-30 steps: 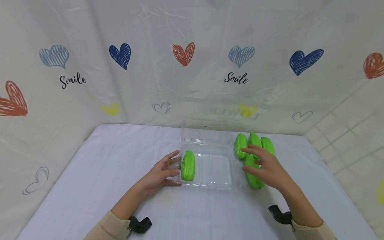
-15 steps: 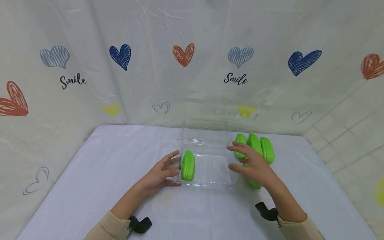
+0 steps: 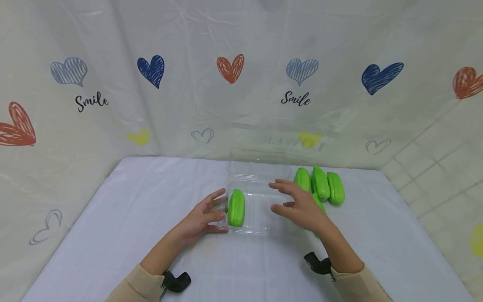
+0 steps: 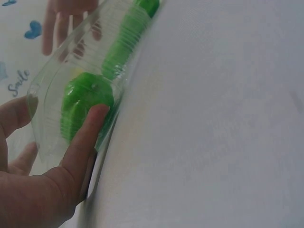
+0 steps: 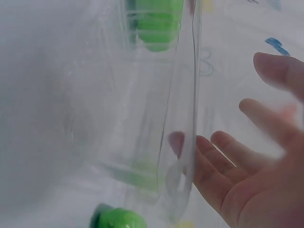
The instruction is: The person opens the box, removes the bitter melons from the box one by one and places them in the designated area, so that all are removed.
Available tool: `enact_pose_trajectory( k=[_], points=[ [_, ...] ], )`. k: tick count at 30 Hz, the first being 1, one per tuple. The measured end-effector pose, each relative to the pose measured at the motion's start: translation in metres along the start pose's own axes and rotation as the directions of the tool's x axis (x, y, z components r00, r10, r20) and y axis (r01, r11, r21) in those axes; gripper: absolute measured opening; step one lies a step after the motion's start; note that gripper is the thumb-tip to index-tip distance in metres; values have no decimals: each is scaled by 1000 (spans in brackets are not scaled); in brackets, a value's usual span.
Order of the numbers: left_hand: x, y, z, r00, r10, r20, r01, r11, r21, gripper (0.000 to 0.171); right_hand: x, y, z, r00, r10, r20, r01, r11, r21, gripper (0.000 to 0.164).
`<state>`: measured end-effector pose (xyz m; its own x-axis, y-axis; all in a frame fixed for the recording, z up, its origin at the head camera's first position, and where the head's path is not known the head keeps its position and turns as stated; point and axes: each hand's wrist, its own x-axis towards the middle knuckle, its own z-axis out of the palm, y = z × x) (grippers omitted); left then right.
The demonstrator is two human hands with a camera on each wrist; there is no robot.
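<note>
A clear plastic clamshell box [image 3: 260,212] lies with its lid raised at the back. Inside, at its left end, sits one bright green, ridged, oblong fruit-like piece [image 3: 236,208]; its exact kind is unclear. My left hand [image 3: 203,216] rests against the box's left side, fingers spread, some touching the wall and rim, as the left wrist view shows too. Over the box's right end hovers my right hand [image 3: 299,207], fingers apart and holding nothing. Several more such green pieces [image 3: 320,183] lie right of the box, one of them partly hidden behind my right hand.
A white cloth [image 3: 151,201] covers the table. Behind it hangs a pale curtain [image 3: 256,113] printed with hearts and "Smile". Black wrist camera mounts [image 3: 318,263] stick out below both wrists.
My right hand has moved left, from above the green pieces to over the box's right end, with nothing in it. The left hand stays at the box's left side.
</note>
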<state>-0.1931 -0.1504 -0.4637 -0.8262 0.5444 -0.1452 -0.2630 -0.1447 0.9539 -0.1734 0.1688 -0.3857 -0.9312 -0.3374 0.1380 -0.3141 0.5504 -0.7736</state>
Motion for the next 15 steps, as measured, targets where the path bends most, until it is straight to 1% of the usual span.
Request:
enact_pose_trajectory(
  k=[9,15],
  points=[
    [0,1,-1,1000,11,7,-11,1000,-5,76,8,-8,17,999,-20,37,19,1000,15,56],
    [0,-1,-3,1000,12,7,-12,1000,1,75,11,-9,28,998,-5,59,3,999,38,56]
  ],
)
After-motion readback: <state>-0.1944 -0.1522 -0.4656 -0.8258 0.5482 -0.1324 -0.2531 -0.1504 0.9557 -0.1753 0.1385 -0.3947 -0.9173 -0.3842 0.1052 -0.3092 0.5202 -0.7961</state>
